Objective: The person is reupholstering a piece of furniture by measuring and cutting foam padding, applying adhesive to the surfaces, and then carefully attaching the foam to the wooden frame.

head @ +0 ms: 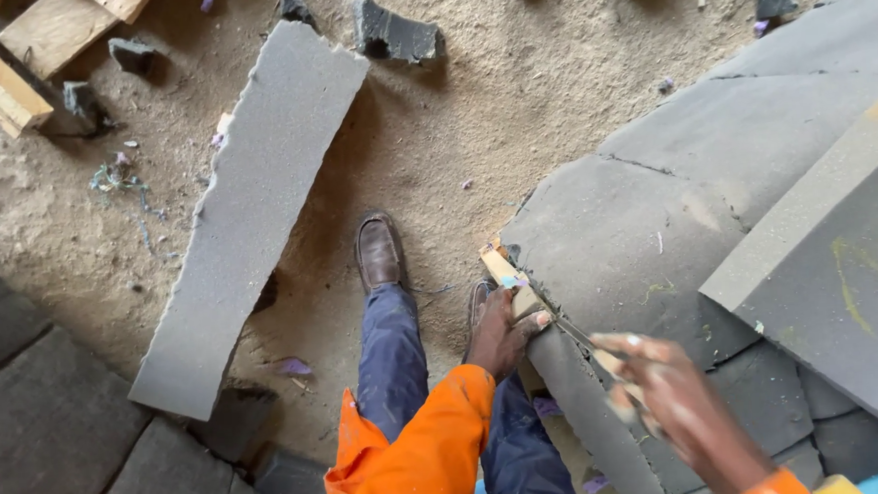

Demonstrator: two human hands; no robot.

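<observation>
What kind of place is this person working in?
Probably a foam-cutting workshop: grey foam slabs lie on a sawdust floor with offcuts scattered about, and the hands, left and right, work a blade along a slab.

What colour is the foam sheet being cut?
Dark grey foam sheet, shown best in the head view.
</observation>
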